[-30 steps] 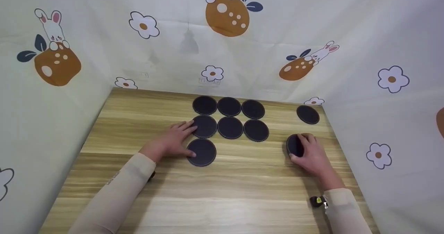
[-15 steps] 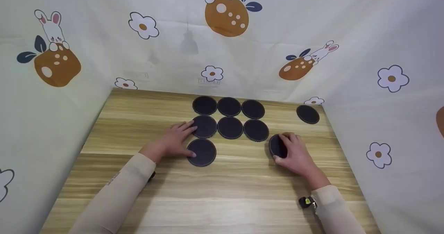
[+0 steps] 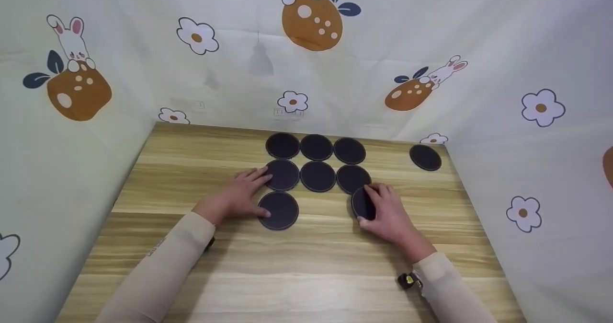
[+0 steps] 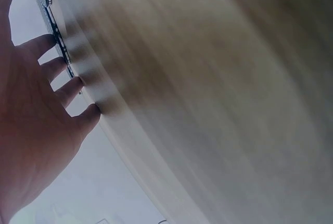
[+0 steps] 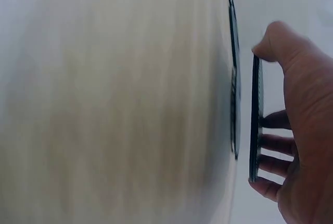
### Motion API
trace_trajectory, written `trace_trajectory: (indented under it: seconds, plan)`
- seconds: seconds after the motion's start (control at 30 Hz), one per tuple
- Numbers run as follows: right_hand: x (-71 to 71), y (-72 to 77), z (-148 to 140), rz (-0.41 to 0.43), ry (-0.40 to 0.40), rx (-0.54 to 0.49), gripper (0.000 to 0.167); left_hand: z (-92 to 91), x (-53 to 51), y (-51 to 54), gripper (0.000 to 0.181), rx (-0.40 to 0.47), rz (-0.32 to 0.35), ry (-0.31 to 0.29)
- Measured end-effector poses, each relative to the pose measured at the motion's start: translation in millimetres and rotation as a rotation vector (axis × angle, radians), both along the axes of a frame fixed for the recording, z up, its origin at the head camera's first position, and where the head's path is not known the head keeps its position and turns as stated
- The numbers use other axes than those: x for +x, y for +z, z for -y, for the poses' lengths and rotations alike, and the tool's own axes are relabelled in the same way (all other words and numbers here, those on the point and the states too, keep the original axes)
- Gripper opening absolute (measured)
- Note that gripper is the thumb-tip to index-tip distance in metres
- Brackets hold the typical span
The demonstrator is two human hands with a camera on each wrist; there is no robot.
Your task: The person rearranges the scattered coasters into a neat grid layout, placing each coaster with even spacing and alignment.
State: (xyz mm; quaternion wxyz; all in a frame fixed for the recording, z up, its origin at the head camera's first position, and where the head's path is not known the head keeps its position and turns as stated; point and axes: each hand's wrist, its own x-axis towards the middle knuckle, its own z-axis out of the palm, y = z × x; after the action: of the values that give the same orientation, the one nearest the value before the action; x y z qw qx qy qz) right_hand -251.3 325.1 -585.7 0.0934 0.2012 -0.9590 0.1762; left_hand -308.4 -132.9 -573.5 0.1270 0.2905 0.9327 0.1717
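My right hand [image 3: 390, 215] grips a round black coaster [image 3: 362, 204] by its edges, thumb at the near side and fingers at the far side. In the right wrist view this held coaster [image 5: 255, 120] hangs just above the tabletop, apart from the flat ones. It partly overlaps the right coaster [image 3: 353, 177] of the middle row in the head view. My left hand [image 3: 237, 193] rests with spread fingers on the left coaster [image 3: 283, 175] of that row, its thumb touching the front coaster [image 3: 278, 211]. In the left wrist view the left hand [image 4: 47, 99] has its fingertips down on the surface.
Three coasters form the back row, its middle coaster [image 3: 316, 147] touching its neighbours. Another coaster [image 3: 425, 157] lies alone at the back right of the wooden table [image 3: 297, 275]. Patterned cloth walls [image 3: 230, 83] enclose the table's back and sides.
My right hand has carried the held coaster leftward, from the right part of the table to just in front of the middle row's right end. My left hand has stayed in place.
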Motion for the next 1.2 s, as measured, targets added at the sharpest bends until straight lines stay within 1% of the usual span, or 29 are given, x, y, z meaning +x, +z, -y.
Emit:
trace_trajectory:
  seconds: [0.17,0.3,0.5,0.7,0.8,0.97,1.2]
  plan:
    - [-0.4,-0.5,16.0,0.004,0.007,0.021,0.094,0.5,0.2,0.6,0.115,-0.001,0.001,0.002]
    - [-0.7,2.1,28.2,0.018,0.032,0.039,0.095,1.0,0.8,1.0,0.115,-0.001,0.005,0.007]
    - [-3.3,4.5,47.7,0.008,0.068,0.058,0.091,0.9,1.7,1.1,0.115,0.002,0.009,0.005]
    - [-3.4,3.9,67.2,0.023,0.102,0.078,0.092,-0.6,2.3,4.8,0.115,0.005,0.016,-0.001]
    - [-2.1,3.5,76.6,0.033,0.110,0.084,0.093,-1.0,2.3,6.0,0.115,-0.004,0.017,0.001]
    - [-0.6,5.0,90.4,0.050,0.120,0.086,0.095,-0.7,1.1,4.6,0.115,-0.020,0.010,0.003]
    - [0.4,7.4,103.3,0.060,0.126,0.088,0.096,-0.1,1.0,4.0,0.116,-0.006,0.012,0.004]
